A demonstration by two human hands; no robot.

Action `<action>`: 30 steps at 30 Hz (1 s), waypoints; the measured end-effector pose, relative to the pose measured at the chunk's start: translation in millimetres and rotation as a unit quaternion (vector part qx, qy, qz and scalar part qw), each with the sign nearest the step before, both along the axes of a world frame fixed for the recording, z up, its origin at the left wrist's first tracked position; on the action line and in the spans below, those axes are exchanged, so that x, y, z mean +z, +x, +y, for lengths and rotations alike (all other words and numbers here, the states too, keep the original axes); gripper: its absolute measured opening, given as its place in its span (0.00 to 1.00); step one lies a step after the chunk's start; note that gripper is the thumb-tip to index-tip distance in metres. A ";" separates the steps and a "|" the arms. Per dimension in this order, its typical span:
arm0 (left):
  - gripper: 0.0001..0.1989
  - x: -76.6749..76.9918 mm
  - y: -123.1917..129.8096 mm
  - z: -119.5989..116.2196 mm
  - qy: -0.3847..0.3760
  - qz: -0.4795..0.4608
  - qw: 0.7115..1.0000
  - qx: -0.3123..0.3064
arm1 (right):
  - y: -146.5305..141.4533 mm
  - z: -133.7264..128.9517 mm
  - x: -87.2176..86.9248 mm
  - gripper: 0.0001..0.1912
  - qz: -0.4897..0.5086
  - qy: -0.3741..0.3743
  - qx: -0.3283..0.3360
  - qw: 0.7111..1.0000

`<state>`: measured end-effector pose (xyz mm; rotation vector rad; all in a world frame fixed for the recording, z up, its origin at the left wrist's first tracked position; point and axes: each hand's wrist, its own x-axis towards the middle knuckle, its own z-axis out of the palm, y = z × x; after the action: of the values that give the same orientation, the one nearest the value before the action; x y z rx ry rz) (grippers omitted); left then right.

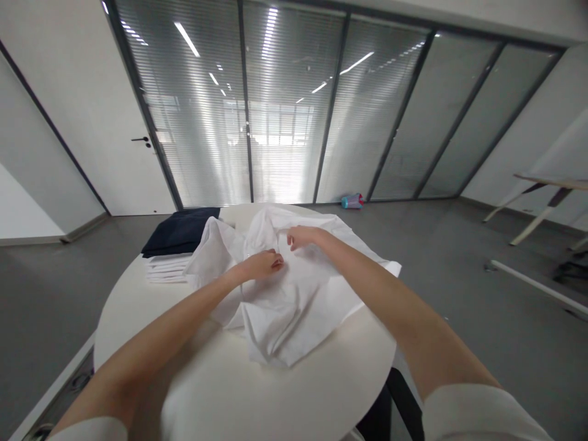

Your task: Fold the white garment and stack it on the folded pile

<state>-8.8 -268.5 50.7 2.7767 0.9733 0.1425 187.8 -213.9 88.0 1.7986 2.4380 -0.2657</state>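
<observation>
A white cloth garment [316,300] lies rumpled and spread over a round white table [220,392]. My left hand [264,264] is over the middle of the garment, its fingers curled together on the fabric; what they hold, if anything, is too small to tell. Just to the right and slightly farther away, my right hand [302,237] touches the garment near its collar, fingers bent and pointing down. The two hands are apart. At the left, a folded dark cloth [184,231] rests on a stack of folded white cloths [166,269], beside the garment's sleeve.
Behind the table stands a glass partition with blinds [285,122], and a white door [114,122] is at its left. A blue and red bin-like object [352,201] is on the floor. Another table [555,181] stands at the right. A black chair part [399,398] is near the front edge.
</observation>
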 end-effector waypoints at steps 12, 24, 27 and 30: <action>0.20 3.6 -55.2 36.1 0.190 -0.034 0.955 0.225 | 10.8 -34.1 -35.2 0.13 -0.057 0.054 0.015 0.997; 0.42 47.0 -19.3 9.4 0.085 -0.209 0.974 0.001 | 18.4 -51.9 52.9 0.14 0.039 0.317 -0.096 0.943; 0.43 52.7 -27.9 11.4 0.015 -0.222 0.975 0.018 | 33.5 -50.1 79.2 0.12 0.249 0.432 -0.067 0.864; 0.36 47.6 -39.0 20.0 -0.070 -0.201 0.977 0.017 | 45.0 -41.7 102.9 0.11 0.419 0.506 -0.019 0.754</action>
<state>-47.8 -248.4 98.3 2.4664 0.8841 0.5900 232.7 -255.6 190.8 2.4817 3.6270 0.5037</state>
